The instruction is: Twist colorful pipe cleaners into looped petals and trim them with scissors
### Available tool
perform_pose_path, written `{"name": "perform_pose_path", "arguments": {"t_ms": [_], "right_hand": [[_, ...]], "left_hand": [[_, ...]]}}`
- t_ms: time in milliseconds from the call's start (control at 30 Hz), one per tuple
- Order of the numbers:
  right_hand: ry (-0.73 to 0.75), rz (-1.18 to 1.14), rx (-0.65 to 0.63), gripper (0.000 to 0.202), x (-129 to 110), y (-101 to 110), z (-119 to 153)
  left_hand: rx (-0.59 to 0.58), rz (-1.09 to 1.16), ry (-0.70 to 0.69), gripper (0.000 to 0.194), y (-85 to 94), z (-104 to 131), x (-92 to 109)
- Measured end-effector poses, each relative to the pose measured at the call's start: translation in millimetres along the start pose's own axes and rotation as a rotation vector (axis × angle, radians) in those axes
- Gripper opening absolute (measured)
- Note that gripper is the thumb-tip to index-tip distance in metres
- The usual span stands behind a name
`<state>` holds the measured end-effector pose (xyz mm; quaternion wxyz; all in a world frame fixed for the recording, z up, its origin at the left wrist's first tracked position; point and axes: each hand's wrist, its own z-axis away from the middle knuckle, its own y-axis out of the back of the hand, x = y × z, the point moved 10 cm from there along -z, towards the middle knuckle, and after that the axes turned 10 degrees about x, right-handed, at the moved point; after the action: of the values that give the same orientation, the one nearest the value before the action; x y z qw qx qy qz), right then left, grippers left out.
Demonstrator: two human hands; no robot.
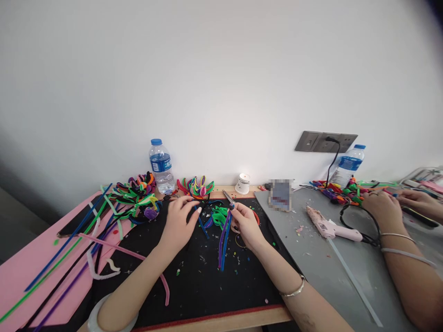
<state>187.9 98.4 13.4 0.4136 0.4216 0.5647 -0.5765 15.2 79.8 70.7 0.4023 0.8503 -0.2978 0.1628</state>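
Observation:
My right hand (246,225) is closed, its fingertips pinching a purple pipe cleaner (222,244) and a blue pipe cleaner (225,249) that hang down over the black mat (207,295). Scissors (228,197) sit by that hand, blades pointing away; their orange handle is partly hidden, and whether the hand also grips them I cannot tell. My left hand (180,223) hovers to the left with its fingers curved and thumb apart, nothing clearly in it. Between the hands lie a bunch of green pipe cleaner loops (220,216) and a short blue piece (203,227).
Bundled pipe cleaners (136,196), a water bottle (162,168) and a paper cup (242,183) stand along the wall. Long loose pipe cleaners (65,256) cross pink sheets at left. To the right are a glue gun (332,229) and a co-worker's hands (384,210).

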Motion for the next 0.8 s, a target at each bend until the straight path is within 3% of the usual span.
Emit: {"name": "perform_pose_path", "arguments": {"t_ms": [100, 200, 367, 467, 567, 667, 800], "right_hand": [[-0.004, 0.070, -0.082, 0.026, 4.2, -10.6, 3.9], [0.021, 0.133, -0.139, 0.025, 5.9, -17.3, 7.2], [0.040, 0.185, -0.162, 0.028, 8.5, -19.6, 8.8], [0.016, 0.150, -0.123, 0.029, 9.6, -16.4, 6.9], [-0.026, 0.061, -0.049, 0.029, 8.8, -9.2, 4.0], [-0.073, -0.008, -0.015, 0.029, 7.3, -5.8, 3.1], [-0.148, -0.004, -0.093, 0.027, 9.7, -14.0, 7.7]], "left_hand": [[-0.335, 0.401, 0.113, 0.032, -33.0, 14.9, 16.1], [-0.570, 0.581, 0.212, 0.034, -57.6, 34.9, 25.1], [-0.732, 0.818, 0.384, 0.028, -78.6, 54.7, 25.1], [-0.742, 0.893, 0.482, 0.027, -82.3, 58.4, 21.7], [-0.676, 0.940, 0.574, 0.027, -79.9, 54.9, 15.2], [-0.504, 0.973, 0.654, 0.026, -70.1, 43.5, 1.9], [-0.247, 1.052, 0.769, 0.024, -54.9, 31.2, -19.3]]}}
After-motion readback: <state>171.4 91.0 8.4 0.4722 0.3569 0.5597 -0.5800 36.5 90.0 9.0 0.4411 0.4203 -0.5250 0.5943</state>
